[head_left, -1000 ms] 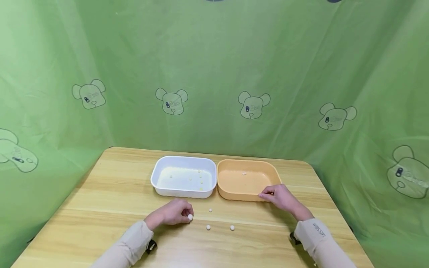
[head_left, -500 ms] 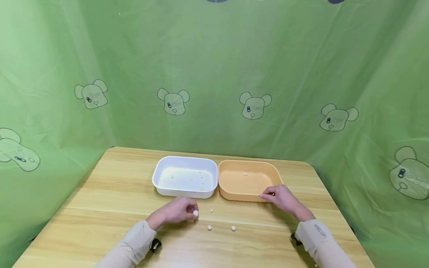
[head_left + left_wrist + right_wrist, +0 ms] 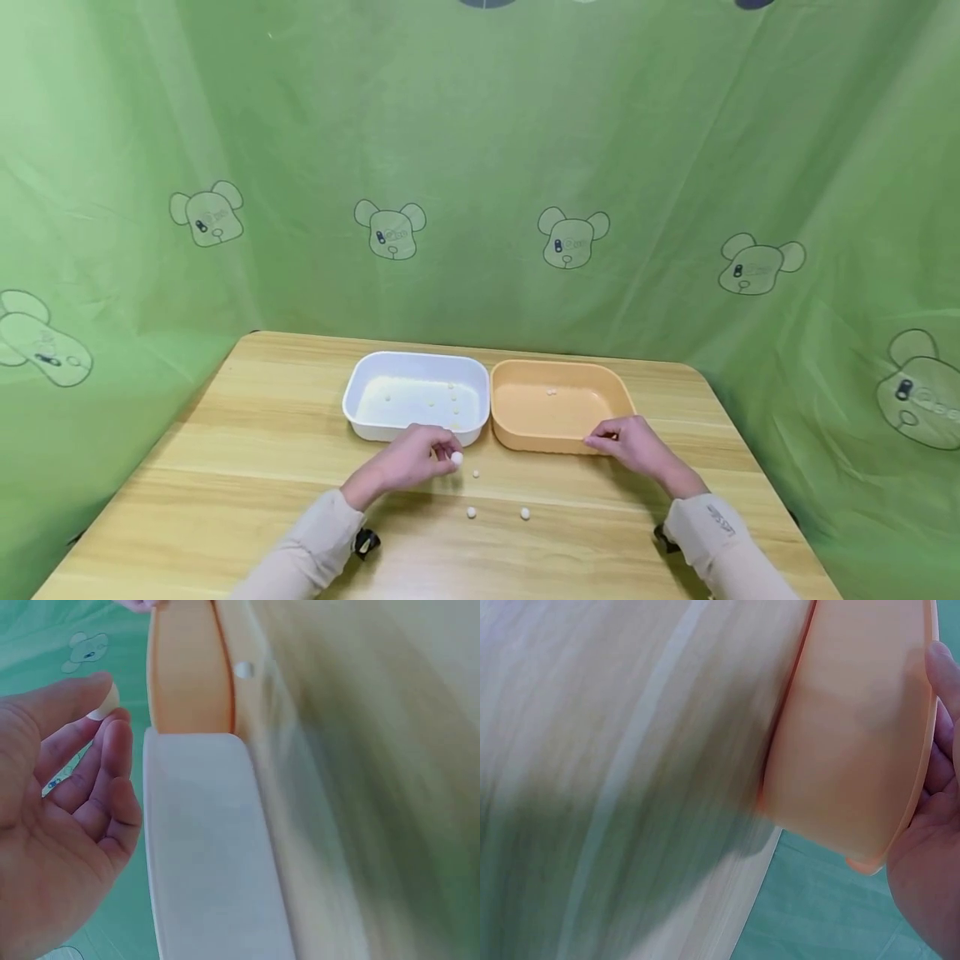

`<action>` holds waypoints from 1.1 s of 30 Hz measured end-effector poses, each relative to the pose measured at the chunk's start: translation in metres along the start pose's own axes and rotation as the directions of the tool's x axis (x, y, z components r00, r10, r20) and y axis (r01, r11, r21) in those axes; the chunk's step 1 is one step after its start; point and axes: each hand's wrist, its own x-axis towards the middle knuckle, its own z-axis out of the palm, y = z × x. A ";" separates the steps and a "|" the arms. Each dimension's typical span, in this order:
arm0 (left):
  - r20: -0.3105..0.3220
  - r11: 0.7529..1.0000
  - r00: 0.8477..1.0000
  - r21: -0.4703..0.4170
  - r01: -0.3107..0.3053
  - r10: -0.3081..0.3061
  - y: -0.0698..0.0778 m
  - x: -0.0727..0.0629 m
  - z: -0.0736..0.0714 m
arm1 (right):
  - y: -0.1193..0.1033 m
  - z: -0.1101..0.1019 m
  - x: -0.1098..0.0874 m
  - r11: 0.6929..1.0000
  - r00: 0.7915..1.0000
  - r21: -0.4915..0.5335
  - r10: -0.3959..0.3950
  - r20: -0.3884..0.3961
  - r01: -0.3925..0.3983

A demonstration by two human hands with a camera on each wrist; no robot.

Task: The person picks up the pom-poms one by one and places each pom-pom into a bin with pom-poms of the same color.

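Between thumb and fingertips, my left hand (image 3: 416,456) pinches a small white ball (image 3: 457,458), raised over the table just in front of the white tray (image 3: 367,432). The left wrist view shows the ball (image 3: 109,703) partly covered by the thumb. My right hand (image 3: 633,442) grips the near rim of the orange tray (image 3: 536,442) toward its right corner. In the right wrist view the thumb lies over the rim of the orange tray (image 3: 840,750), with the other fingers behind it.
Two white balls, a left one (image 3: 471,512) and a right one (image 3: 525,513), lie on the wooden table (image 3: 285,442). A smaller white ball (image 3: 476,473) lies nearer the trays. Several small pieces dot the white tray's floor; tiny white balls (image 3: 551,392) sit in the orange tray. A green curtain (image 3: 480,167) hangs behind.
My left hand has moved right and up toward the trays with the white ball, rising farther off the table. My right hand keeps its grip on the orange tray's rim.
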 end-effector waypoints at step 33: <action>-0.184 0.999 0.982 -0.028 -0.039 0.033 0.020 0.062 -0.004 | 0.001 0.001 0.000 1.000 1.000 0.002 0.002 0.006 -0.002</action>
